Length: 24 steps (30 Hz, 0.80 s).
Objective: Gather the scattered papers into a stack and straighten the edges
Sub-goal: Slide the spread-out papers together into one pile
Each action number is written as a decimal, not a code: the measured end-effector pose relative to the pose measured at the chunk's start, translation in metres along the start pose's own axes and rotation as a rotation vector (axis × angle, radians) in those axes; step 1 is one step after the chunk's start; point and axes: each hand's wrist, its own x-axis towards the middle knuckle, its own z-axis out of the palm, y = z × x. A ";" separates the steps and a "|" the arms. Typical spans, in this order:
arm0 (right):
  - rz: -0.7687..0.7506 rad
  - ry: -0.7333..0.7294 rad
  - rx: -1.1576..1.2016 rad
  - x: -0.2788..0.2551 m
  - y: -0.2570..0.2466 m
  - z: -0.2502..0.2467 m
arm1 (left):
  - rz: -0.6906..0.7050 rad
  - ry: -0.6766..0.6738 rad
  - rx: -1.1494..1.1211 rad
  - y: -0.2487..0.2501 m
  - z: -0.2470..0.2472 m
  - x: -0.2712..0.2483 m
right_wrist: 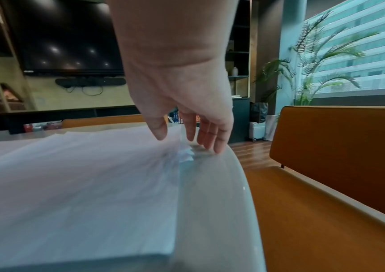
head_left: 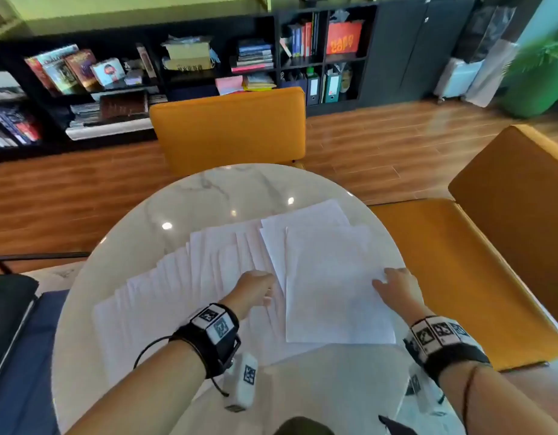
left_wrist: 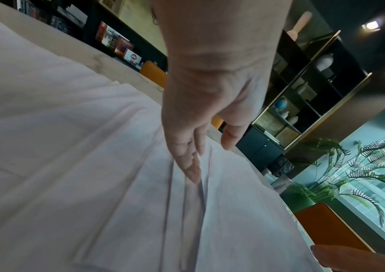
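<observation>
White papers (head_left: 177,284) lie fanned across the round white marble table (head_left: 208,196), from the near left to the far right. A larger top sheet (head_left: 331,277) covers the right part of the fan. My left hand (head_left: 265,290) rests with straight fingers (left_wrist: 191,165) on the overlapping sheets beside that top sheet's left edge, thumb held apart. My right hand (head_left: 387,277) is at the top sheet's right edge. Its thumb (right_wrist: 159,132) hovers over the paper (right_wrist: 70,184), and its straight fingers (right_wrist: 210,141) touch the table (right_wrist: 210,193) just beside the edge. Neither hand grips anything.
An orange chair (head_left: 230,130) stands behind the table and an orange bench (head_left: 459,277) runs close along its right rim. A black bookshelf (head_left: 177,67) lines the far wall. A green planter (head_left: 535,86) stands at the far right, a dark blue seat (head_left: 20,356) at the left.
</observation>
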 end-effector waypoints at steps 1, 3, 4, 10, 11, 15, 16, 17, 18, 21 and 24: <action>0.002 -0.015 0.004 0.006 -0.002 -0.001 | -0.003 -0.001 0.000 0.002 0.006 0.008; 0.020 -0.044 0.033 0.017 -0.008 -0.005 | -0.034 0.023 0.030 0.007 0.016 0.018; 0.025 -0.067 0.055 0.020 -0.013 -0.008 | -0.045 0.031 0.043 0.010 0.022 0.020; 0.039 -0.150 0.196 0.038 -0.028 -0.006 | -0.062 0.112 -0.029 0.018 0.045 0.040; 0.034 -0.154 0.201 0.040 -0.029 -0.004 | -0.057 0.126 -0.019 0.018 0.048 0.045; 0.016 -0.174 0.210 0.042 -0.030 0.001 | -0.026 0.237 0.213 0.013 0.053 0.054; 0.011 -0.170 0.205 0.042 -0.030 0.002 | -0.001 0.246 0.220 0.013 0.054 0.053; 0.006 -0.159 0.194 0.042 -0.028 0.002 | 0.037 0.243 0.211 0.013 0.056 0.050; 0.000 -0.144 0.181 0.040 -0.027 0.002 | 0.064 0.229 0.191 0.013 0.058 0.048; -0.037 -0.102 0.198 0.036 -0.023 0.004 | 0.141 0.220 0.131 0.008 0.067 0.045; -0.049 -0.111 0.235 0.029 -0.021 0.004 | 0.175 0.256 0.065 0.005 0.073 0.043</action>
